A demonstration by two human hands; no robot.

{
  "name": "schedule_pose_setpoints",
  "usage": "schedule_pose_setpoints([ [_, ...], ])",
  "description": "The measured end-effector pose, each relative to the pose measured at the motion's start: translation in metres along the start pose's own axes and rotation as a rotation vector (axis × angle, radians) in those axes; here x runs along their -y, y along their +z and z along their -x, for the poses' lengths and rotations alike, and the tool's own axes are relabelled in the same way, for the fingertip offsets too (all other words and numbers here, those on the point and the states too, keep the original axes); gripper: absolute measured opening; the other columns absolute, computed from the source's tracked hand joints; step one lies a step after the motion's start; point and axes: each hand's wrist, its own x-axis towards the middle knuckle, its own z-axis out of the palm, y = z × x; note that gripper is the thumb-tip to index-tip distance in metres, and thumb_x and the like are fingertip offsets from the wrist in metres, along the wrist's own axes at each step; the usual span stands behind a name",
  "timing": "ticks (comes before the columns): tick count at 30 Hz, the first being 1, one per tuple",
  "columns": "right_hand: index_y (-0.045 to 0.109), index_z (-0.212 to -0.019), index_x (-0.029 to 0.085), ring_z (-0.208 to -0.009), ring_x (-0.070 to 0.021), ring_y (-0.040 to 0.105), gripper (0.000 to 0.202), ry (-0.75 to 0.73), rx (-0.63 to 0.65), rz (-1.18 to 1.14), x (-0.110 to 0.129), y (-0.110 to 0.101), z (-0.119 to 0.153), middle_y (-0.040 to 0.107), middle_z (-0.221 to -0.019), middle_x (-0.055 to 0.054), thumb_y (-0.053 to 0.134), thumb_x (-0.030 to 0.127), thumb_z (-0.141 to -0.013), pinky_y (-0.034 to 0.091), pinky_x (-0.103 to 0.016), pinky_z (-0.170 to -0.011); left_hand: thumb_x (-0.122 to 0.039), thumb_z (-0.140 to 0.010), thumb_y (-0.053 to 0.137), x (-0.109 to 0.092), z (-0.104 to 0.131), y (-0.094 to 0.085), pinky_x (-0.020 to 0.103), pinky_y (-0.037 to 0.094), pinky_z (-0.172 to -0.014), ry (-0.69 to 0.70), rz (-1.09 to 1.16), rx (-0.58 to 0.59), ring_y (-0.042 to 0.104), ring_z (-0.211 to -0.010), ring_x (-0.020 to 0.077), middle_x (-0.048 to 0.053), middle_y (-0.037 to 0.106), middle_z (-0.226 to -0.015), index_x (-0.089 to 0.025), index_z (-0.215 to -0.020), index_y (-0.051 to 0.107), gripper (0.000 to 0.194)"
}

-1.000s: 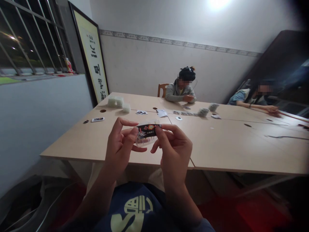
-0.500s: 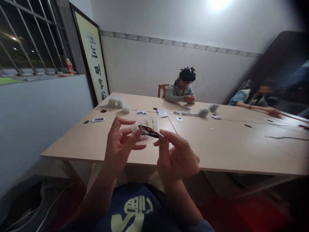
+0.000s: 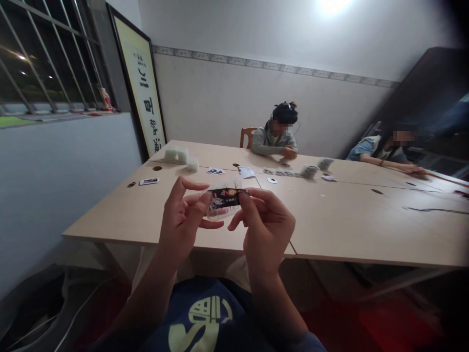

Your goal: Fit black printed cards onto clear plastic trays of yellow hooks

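Over the table's near edge, my left hand grips a small clear plastic box by its left side. Small yellowish pieces show through the box, too small to name. A black printed label with white and orange marks lies across the front of the box. My left thumb presses on the label's left end. My right hand pinches the label's right end between thumb and forefinger, its other fingers curled below. Part of the box is hidden behind the label and fingers.
On the table stand stacks of clear boxes at back left and further stacks at right. Cards, white paper and a label stack lie about. One person sits opposite, another person far right.
My right hand has brought the label's right end up and level, so its printed face now lies flatter across the box. My left hand has barely moved.
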Motion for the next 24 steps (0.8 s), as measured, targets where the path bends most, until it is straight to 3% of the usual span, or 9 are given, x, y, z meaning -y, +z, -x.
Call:
schedule_pose_setpoints([
  [10,0.073,-0.085,0.024,-0.038,-0.005,0.061,0.004,0.012,0.045,-0.112,-0.0034,0.0003,-0.0009,0.067,-0.055,0.01,0.074,0.022,-0.087,0.046,-0.016,-0.04,-0.04,-0.095,0.07,-0.0018,0.0028,0.0012,0.029,0.068,-0.05,0.018,0.003,0.001,0.081,-0.078,0.0266,0.003,0.08,-0.091,-0.023,-0.101,0.054,0.024],
  [24,0.072,-0.085,0.023,-0.037,-0.0054,0.059,0.003,0.0,0.043,-0.091,-0.0043,-0.0002,-0.0009,0.066,-0.053,0.01,0.073,0.023,-0.087,0.045,-0.017,-0.039,-0.038,-0.097,0.067,0.0011,0.0025,0.0014,0.029,0.068,-0.05,0.058,-0.004,0.023,0.081,-0.076,0.0247,0.001,0.081,-0.092,-0.024,-0.102,0.055,0.019],
])
